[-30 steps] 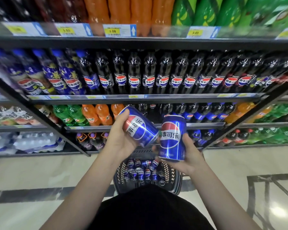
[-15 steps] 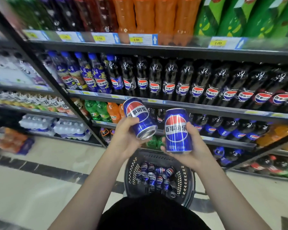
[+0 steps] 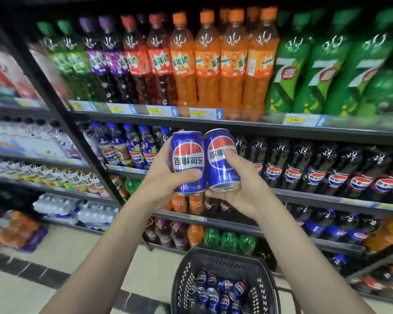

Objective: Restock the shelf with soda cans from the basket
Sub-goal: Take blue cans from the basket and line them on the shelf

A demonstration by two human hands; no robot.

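Two blue Pepsi cans sit mid-frame in the head view, upright and touching side by side. The left hand [image 3: 162,177] wraps the left can [image 3: 187,160]; the right hand [image 3: 238,193] cups the right can [image 3: 221,159] from below, thumb across its label. Both long axes stand vertical, with the bottle shelves [image 3: 259,130] just beyond them. More cans lie in the black basket [image 3: 222,257] at lower centre. Neither hand looks nearer the shelf.

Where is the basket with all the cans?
The black basket sits on the floor at the bottom of the head view, below both hands, in front of the lowest shelf.
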